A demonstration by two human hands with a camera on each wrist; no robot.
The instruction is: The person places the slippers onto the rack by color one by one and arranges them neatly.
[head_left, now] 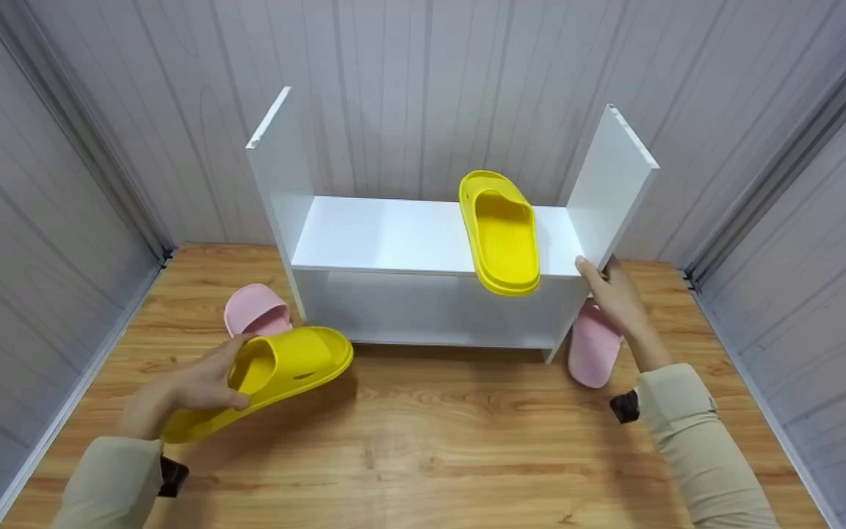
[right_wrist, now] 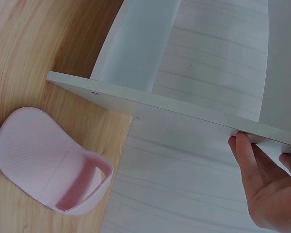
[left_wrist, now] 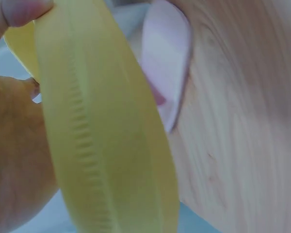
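1. The left hand point(head_left: 206, 378) grips a yellow slipper point(head_left: 302, 364) between thumb and fingers, probably to keep it lifted, tilted off the floor point(head_left: 423, 433).
2. The right hand point(head_left: 620, 303) pinches the white rack's point(head_left: 386, 234) side panel, likely steadying it.
3. Another yellow slipper point(head_left: 505, 253) overhangs the upper board, seemingly longer than its depth.

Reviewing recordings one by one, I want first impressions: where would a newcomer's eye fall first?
Probably the bright yellow slipper on the white rack, right of centre, heel jutting past the front edge. Then the second yellow slipper, held in the left hand at lower left. Pink slippers flank the rack.
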